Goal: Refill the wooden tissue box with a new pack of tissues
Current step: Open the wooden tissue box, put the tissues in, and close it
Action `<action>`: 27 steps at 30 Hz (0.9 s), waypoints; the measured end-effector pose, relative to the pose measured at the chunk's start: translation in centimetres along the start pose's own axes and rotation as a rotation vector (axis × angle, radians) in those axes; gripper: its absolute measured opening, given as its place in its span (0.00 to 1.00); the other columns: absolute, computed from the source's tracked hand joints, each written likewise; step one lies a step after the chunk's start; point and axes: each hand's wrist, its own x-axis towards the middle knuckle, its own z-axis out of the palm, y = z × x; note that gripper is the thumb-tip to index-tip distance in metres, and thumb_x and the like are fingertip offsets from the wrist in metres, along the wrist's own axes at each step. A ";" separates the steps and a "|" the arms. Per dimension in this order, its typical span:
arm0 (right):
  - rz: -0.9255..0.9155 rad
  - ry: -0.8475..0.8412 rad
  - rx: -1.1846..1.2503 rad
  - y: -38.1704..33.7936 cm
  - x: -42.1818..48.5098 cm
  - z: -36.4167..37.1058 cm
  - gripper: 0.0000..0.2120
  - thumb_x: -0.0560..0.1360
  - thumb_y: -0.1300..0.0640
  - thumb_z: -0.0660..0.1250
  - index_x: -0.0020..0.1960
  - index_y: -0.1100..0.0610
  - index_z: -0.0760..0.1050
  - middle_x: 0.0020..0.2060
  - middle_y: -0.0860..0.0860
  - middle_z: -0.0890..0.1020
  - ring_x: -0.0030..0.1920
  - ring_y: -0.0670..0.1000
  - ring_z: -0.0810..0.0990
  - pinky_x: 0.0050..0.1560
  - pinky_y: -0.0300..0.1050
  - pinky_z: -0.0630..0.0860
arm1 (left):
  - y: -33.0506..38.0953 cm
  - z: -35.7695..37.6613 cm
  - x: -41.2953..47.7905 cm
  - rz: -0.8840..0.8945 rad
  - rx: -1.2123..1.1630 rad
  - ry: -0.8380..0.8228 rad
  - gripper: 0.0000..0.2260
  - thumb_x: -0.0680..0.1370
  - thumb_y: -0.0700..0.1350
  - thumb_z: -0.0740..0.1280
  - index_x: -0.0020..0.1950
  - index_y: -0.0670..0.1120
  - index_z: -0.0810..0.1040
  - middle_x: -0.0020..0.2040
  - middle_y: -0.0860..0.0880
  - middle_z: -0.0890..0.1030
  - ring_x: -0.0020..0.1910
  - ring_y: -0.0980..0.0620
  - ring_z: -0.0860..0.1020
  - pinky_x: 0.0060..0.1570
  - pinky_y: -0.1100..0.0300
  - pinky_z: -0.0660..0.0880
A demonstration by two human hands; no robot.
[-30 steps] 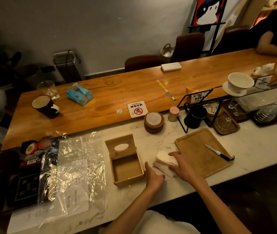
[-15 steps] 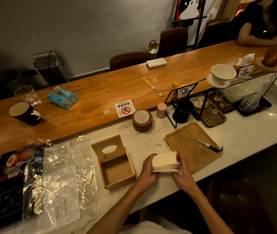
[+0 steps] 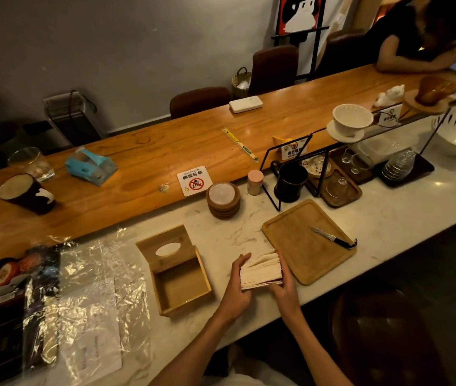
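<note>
A stack of white tissues (image 3: pixel 261 271) stands on edge just above the marble counter, pressed between both palms. My left hand (image 3: pixel 236 285) grips its left side and my right hand (image 3: pixel 284 288) grips its right side. To the left sits the wooden tissue box (image 3: pixel 182 285), open and empty inside. Its lid (image 3: pixel 167 245), with an oval slot, leans up at the box's far end. The tissues are a short gap to the right of the box.
A wooden tray (image 3: pixel 299 246) with a small knife (image 3: pixel 330 238) lies right of my hands. Crumpled clear plastic wrap (image 3: pixel 87 296) covers the counter at left. Stacked wooden coasters (image 3: pixel 222 200), a black cup (image 3: pixel 291 182) and a wire stand (image 3: pixel 293 162) sit further back.
My hands gathered the tissues off the counter, lifted them into an upright stack between the palms and squared it. The camera view shifted to the right.
</note>
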 end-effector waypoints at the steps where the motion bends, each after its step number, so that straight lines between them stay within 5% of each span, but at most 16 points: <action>1: 0.007 -0.004 -0.005 0.0 0.0 -0.1 0.40 0.66 0.58 0.67 0.77 0.52 0.58 0.75 0.51 0.66 0.73 0.45 0.66 0.64 0.29 0.68 | 0.1 0.1 -0.2 -0.005 -0.008 0.004 0.27 0.75 0.31 0.65 0.71 0.44 0.63 0.72 0.51 0.68 0.73 0.61 0.65 0.72 0.64 0.63; 6: -0.016 -0.062 -0.041 -0.5 0.1 -0.1 0.44 0.66 0.51 0.67 0.78 0.54 0.54 0.75 0.48 0.64 0.69 0.32 0.66 0.64 0.27 0.67 | 0.5 0.0 -0.4 -0.041 -0.016 0.009 0.28 0.74 0.31 0.67 0.71 0.45 0.61 0.71 0.50 0.68 0.70 0.64 0.67 0.68 0.67 0.66; 10: -0.063 -0.056 -0.143 -0.1 0.2 0.1 0.39 0.69 0.58 0.67 0.77 0.55 0.56 0.74 0.53 0.66 0.73 0.46 0.66 0.66 0.28 0.65 | 0.9 -0.2 -0.1 -0.004 0.014 0.022 0.31 0.73 0.30 0.65 0.73 0.44 0.61 0.70 0.50 0.69 0.69 0.60 0.68 0.69 0.66 0.66; 13: -0.108 -0.031 -0.283 -0.6 0.1 -0.5 0.35 0.72 0.69 0.67 0.73 0.49 0.59 0.70 0.54 0.67 0.66 0.31 0.65 0.64 0.25 0.64 | 0.5 -0.9 0.3 -0.038 0.083 -0.008 0.28 0.71 0.29 0.63 0.67 0.49 0.66 0.63 0.49 0.74 0.65 0.57 0.72 0.67 0.59 0.71; 15: -0.133 -0.051 -0.388 -1.4 0.1 -1.6 0.35 0.73 0.70 0.67 0.72 0.45 0.58 0.66 0.51 0.65 0.61 0.26 0.65 0.68 0.35 0.65 | 0.7 -1.1 0.2 -0.053 0.186 -0.047 0.26 0.70 0.31 0.63 0.64 0.50 0.66 0.61 0.49 0.74 0.63 0.55 0.72 0.65 0.54 0.72; 21: -0.348 -0.298 -1.150 -2.6 1.2 -1.8 0.49 0.72 0.52 0.69 0.79 0.47 0.37 0.78 0.54 0.50 0.78 0.57 0.51 0.75 0.57 0.55 | 2.3 -1.1 0.2 -0.089 0.531 -0.137 0.26 0.70 0.35 0.63 0.69 0.44 0.65 0.66 0.44 0.66 0.66 0.45 0.65 0.66 0.58 0.64; 24: -0.512 -0.373 -1.401 -3.2 2.3 0.3 0.52 0.65 0.47 0.76 0.80 0.53 0.50 0.72 0.56 0.70 0.73 0.61 0.66 0.72 0.59 0.61 | 3.4 -1.7 0.5 -0.145 0.549 -0.201 0.31 0.73 0.37 0.65 0.75 0.43 0.58 0.71 0.43 0.62 0.72 0.43 0.62 0.72 0.55 0.60; 27: -0.471 -0.434 -1.468 -4.4 3.6 0.9 0.38 0.72 0.52 0.70 0.77 0.53 0.58 0.60 0.55 0.79 0.61 0.58 0.78 0.62 0.52 0.71 | 4.8 -3.1 -0.7 -0.143 0.559 -0.191 0.33 0.77 0.38 0.63 0.79 0.45 0.52 0.76 0.45 0.58 0.76 0.46 0.56 0.75 0.55 0.55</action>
